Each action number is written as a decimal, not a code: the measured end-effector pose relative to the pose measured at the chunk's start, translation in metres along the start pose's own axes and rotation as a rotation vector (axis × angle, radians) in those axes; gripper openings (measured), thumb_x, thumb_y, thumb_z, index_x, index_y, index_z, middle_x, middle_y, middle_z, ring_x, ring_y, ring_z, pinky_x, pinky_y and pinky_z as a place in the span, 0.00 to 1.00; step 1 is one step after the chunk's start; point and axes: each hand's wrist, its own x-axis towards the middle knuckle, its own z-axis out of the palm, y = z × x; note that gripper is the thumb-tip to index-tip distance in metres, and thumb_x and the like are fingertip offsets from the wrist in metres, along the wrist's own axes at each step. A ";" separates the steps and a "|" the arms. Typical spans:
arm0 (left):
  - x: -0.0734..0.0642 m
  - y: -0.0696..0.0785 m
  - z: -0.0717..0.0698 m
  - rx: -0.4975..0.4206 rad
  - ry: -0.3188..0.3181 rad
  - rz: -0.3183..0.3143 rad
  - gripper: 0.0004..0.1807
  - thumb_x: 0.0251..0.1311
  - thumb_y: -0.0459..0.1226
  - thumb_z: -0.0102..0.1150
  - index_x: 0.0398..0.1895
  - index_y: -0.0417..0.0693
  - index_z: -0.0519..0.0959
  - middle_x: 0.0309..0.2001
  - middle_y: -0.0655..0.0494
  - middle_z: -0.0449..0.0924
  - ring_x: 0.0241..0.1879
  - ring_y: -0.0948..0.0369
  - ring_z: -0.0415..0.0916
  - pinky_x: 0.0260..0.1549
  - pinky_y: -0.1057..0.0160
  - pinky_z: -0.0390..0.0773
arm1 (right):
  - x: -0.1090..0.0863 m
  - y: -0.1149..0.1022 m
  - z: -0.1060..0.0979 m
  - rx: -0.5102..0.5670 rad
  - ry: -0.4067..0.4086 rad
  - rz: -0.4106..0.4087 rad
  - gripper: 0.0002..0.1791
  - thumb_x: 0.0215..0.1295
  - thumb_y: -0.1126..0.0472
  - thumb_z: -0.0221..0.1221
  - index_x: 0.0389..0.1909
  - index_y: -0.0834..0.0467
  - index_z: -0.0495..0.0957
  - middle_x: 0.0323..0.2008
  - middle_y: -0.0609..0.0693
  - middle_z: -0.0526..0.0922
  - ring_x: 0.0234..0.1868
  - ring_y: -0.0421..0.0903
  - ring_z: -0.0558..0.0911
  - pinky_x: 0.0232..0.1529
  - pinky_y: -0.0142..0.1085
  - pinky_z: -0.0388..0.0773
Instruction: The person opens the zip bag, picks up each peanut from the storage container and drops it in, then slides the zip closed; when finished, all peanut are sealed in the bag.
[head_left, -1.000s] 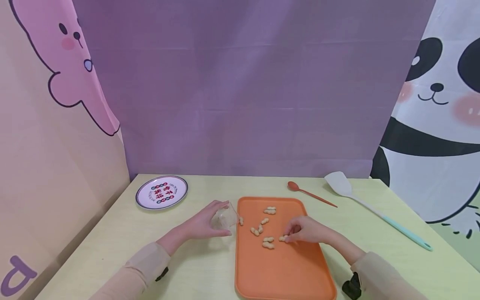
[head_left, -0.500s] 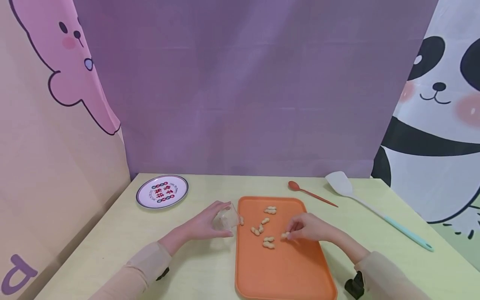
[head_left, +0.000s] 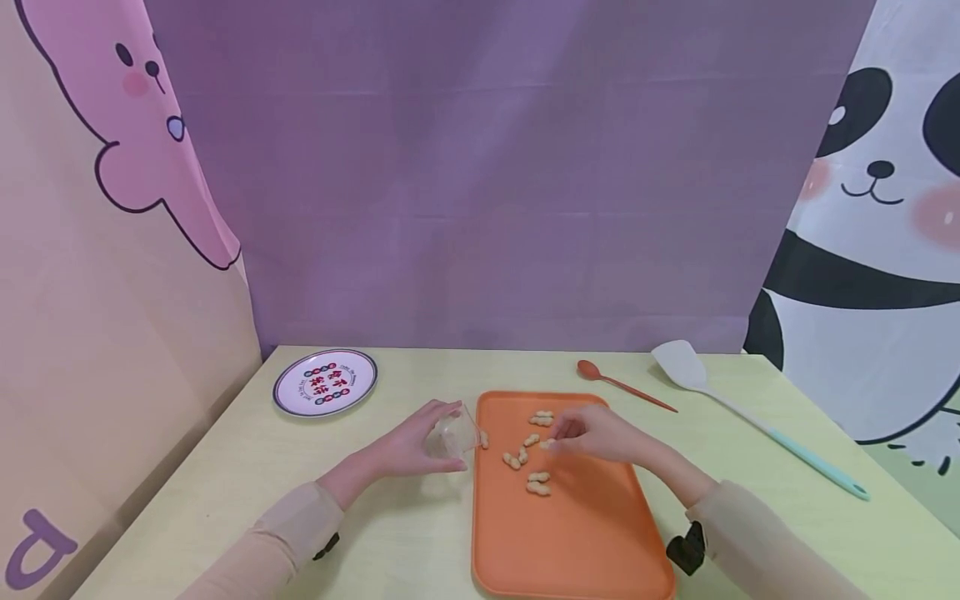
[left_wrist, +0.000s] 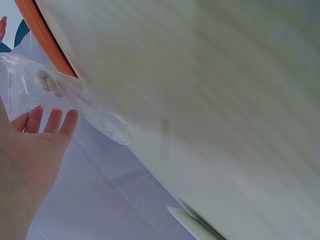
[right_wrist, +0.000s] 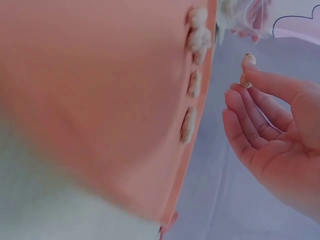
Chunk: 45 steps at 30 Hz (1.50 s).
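Note:
My left hand holds a clear plastic bag by the tray's left edge, with the bag's mouth towards the right. Pale peanut shapes show in or through the bag in the left wrist view; I cannot tell which. Between thumb and fingers my right hand pinches a peanut, raised above the orange tray. Several unshelled peanuts lie on the tray's far half, left of the right hand. One sits at the tray's left rim beside the bag.
A white plate with red lettering lies at the table's back left. Behind the tray, to the right, is a red-brown spoon. A white spatula with a turquoise handle slants along the right side. A purple cloth hangs behind the table.
My right hand has lifted a peanut off the tray and moved left and away from me, towards the bag. The left hand and bag have stayed nearly still.

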 end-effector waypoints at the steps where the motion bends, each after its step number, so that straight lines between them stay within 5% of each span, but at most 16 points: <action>1: 0.000 0.000 0.000 -0.002 0.001 -0.002 0.48 0.47 0.55 0.68 0.70 0.48 0.58 0.61 0.55 0.65 0.63 0.55 0.64 0.63 0.52 0.65 | 0.002 -0.002 0.001 -0.008 0.008 -0.005 0.08 0.58 0.51 0.63 0.34 0.50 0.80 0.30 0.43 0.83 0.33 0.40 0.81 0.36 0.30 0.77; 6: 0.000 0.001 -0.002 0.004 -0.001 -0.011 0.48 0.47 0.56 0.67 0.70 0.50 0.58 0.62 0.56 0.65 0.64 0.56 0.63 0.63 0.52 0.64 | 0.018 -0.016 0.008 -0.029 0.045 -0.020 0.09 0.58 0.50 0.63 0.35 0.50 0.80 0.32 0.41 0.83 0.33 0.36 0.80 0.37 0.30 0.77; 13: 0.000 -0.001 -0.002 -0.010 0.000 -0.005 0.48 0.48 0.56 0.67 0.70 0.49 0.58 0.61 0.55 0.65 0.63 0.55 0.63 0.63 0.51 0.65 | 0.036 -0.037 0.019 0.121 0.004 0.048 0.10 0.60 0.50 0.62 0.35 0.52 0.80 0.34 0.54 0.84 0.36 0.54 0.81 0.35 0.36 0.78; 19: 0.000 0.001 -0.002 -0.018 0.000 -0.014 0.48 0.47 0.55 0.68 0.70 0.50 0.58 0.62 0.55 0.65 0.62 0.55 0.64 0.62 0.51 0.65 | 0.048 -0.047 0.026 0.145 -0.027 0.018 0.11 0.61 0.49 0.60 0.37 0.52 0.82 0.34 0.53 0.85 0.34 0.57 0.80 0.37 0.38 0.77; 28: 0.001 -0.001 -0.001 -0.021 0.016 -0.011 0.48 0.47 0.55 0.68 0.69 0.50 0.59 0.61 0.57 0.66 0.61 0.58 0.65 0.62 0.53 0.66 | 0.056 -0.052 0.038 0.209 -0.021 -0.033 0.09 0.61 0.52 0.61 0.31 0.53 0.79 0.28 0.57 0.80 0.24 0.58 0.73 0.28 0.31 0.71; 36: 0.000 0.000 -0.002 -0.026 0.021 -0.005 0.47 0.48 0.54 0.68 0.69 0.49 0.60 0.60 0.56 0.66 0.61 0.56 0.65 0.62 0.52 0.67 | 0.059 -0.050 0.046 0.196 0.001 -0.044 0.11 0.63 0.54 0.59 0.41 0.55 0.81 0.35 0.55 0.84 0.32 0.57 0.79 0.34 0.37 0.77; 45: 0.000 0.002 -0.003 -0.025 0.037 0.008 0.48 0.47 0.53 0.69 0.70 0.48 0.58 0.61 0.55 0.66 0.61 0.57 0.65 0.62 0.52 0.66 | 0.060 -0.045 0.043 0.200 0.005 -0.088 0.07 0.63 0.59 0.60 0.36 0.58 0.80 0.33 0.59 0.82 0.33 0.61 0.78 0.35 0.38 0.77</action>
